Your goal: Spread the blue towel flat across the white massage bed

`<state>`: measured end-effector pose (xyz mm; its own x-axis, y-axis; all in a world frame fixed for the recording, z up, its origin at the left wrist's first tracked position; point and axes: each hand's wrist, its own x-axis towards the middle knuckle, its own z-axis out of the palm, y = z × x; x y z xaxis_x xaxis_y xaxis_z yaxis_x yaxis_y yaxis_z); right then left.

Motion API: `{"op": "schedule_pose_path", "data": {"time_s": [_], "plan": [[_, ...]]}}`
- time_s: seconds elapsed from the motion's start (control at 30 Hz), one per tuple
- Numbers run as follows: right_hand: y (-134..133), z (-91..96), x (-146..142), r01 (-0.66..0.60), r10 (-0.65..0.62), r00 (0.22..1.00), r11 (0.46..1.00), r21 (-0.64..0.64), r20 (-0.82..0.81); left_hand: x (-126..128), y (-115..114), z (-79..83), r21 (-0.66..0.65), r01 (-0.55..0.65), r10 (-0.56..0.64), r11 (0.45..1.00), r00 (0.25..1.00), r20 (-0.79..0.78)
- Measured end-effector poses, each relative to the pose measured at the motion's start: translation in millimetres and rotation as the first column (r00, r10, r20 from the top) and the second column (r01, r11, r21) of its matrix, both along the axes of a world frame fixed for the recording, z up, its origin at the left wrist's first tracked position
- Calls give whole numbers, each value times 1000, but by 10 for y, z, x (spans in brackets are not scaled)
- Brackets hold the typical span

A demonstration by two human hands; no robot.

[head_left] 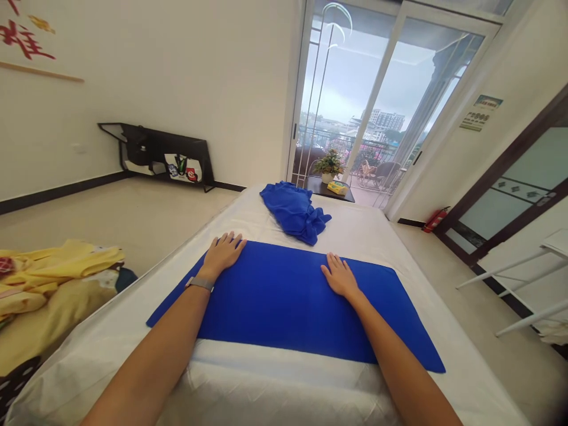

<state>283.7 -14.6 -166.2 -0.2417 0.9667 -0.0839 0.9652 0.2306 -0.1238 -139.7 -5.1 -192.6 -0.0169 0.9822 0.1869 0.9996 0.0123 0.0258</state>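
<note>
Bed: white sheet, runs to 12 o'clock.
Flat blue towel: across bed, center.
Blue cloth heap: crumpled, 12 o'clock.
L hand: open, flat on towel, no grip.
R hand: same.
Risk: dragging hands could wrinkle towel.

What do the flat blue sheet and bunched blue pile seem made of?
The flat blue sheet looks like matte fabric, perhaps synthetic: its surface is dull, without shine. The bunched blue pile looks like thin, soft cloth, judging by its crumpled folds; the fibre cannot be told.
</note>
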Motion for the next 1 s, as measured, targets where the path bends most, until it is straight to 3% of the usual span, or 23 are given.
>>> {"op": "schedule_pose_path", "data": {"time_s": [0.2,0.33,0.57,0.63,0.77,0.9,1.0], "plan": [[-12,-56,1224,224,-226,971,974,33,78,-51,21,-3,31,4,-4,1000,1000,-7],[-26,-87,1654,332,-333,941,943,37,64,-80,43,34,41,3,-4,999,1000,15],[-49,-65,1624,340,-341,940,940,31,11,137,-104,271,179,-122,110,976,991,75],[-60,-59,1612,340,-340,940,940,36,1,224,-179,344,211,-107,98,972,994,52],[-51,-87,1618,330,-330,944,943,48,-16,592,-330,451,199,84,-84,976,996,-5],[-36,-123,1626,333,-331,943,941,64,-33,1340,-395,408,125,404,-408,906,913,0],[-45,-122,1633,339,-338,941,938,71,-32,1891,-322,276,51,481,-484,875,873,60]]}}
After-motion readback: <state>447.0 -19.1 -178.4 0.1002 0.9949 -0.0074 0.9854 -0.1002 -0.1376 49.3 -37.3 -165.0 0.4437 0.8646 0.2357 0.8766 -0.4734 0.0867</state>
